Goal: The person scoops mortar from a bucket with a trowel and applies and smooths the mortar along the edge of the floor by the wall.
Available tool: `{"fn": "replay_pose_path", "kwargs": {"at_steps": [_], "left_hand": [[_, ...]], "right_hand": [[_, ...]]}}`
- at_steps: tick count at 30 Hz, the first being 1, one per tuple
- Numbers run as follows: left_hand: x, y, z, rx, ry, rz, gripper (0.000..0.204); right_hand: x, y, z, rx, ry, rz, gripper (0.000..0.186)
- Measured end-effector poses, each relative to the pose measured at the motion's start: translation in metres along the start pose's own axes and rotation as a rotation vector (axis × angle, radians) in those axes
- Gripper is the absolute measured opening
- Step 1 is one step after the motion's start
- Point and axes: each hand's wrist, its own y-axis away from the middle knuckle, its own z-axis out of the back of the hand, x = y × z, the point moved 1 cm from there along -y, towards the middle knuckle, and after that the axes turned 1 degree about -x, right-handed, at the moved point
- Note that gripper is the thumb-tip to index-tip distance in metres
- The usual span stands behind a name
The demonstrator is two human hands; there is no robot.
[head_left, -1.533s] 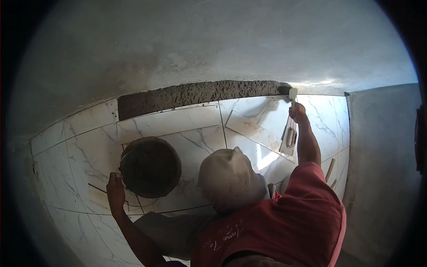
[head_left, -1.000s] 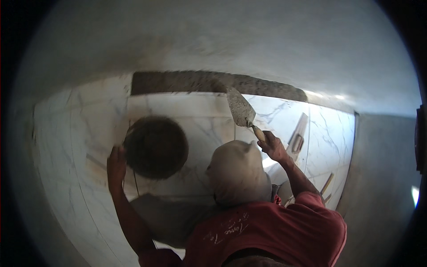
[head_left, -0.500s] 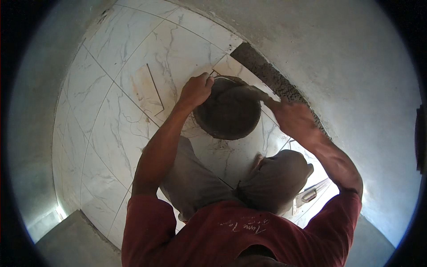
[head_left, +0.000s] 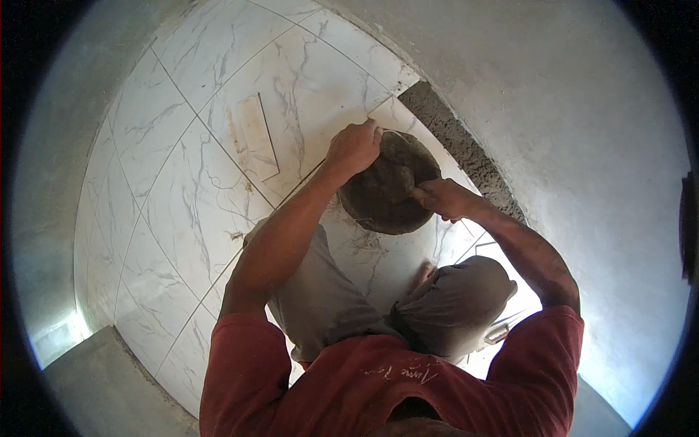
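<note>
A round dark bucket [head_left: 362, 221] stands on the tiled floor before my knees, with wet grey mortar [head_left: 382, 197] inside. My left hand [head_left: 354, 148] is closed at its far-left rim, where a thin pale wire handle runs along the edge; whether the fingers grip rim or wire is hard to tell. In my right hand [head_left: 449, 199] is the handle of a mortar-coated trowel [head_left: 405, 180], reaching over the bucket's right rim. The trowel's blade lies down in the bucket against the mortar.
Marble-patterned white tiles [head_left: 175, 197] cover the floor. A narrow strip of rough mortar [head_left: 466, 149] runs along the plastered right wall [head_left: 568, 109]. A thin tile offcut [head_left: 256, 138] lies left of the bucket. A tool with a handle [head_left: 496, 334] lies beside my right knee.
My right hand has moved left and downward, bringing the trowel from the far-right rim into the bucket. The mortar's surface looks different. My left hand stays at the rim as the view shifts.
</note>
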Motion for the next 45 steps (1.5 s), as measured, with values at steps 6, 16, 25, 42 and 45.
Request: {"fn": "replay_pose_path", "kwargs": {"at_steps": [6,16,25,42,45], "left_hand": [[-0.006,-0.002,0.004,0.032,-0.018,-0.026,0.032],[0.004,-0.004,0.003,0.065,-0.002,-0.001,0.034],[0.000,-0.013,-0.005,0.062,-0.020,-0.031,0.034],[0.012,-0.013,-0.009,0.175,0.059,-0.097,0.041],[0.017,-0.011,-0.003,0.157,0.032,-0.108,0.042]], "right_hand": [[-0.019,0.036,-0.004,-0.068,-0.220,0.005,0.042],[-0.063,0.071,-0.038,-0.164,-0.490,0.024,0.042],[-0.082,0.101,-0.048,-0.304,-0.664,-0.010,0.038],[-0.349,0.400,-0.219,-1.096,0.092,-0.307,0.041],[-0.378,0.390,-0.228,-0.731,0.380,-1.118,0.048]]}}
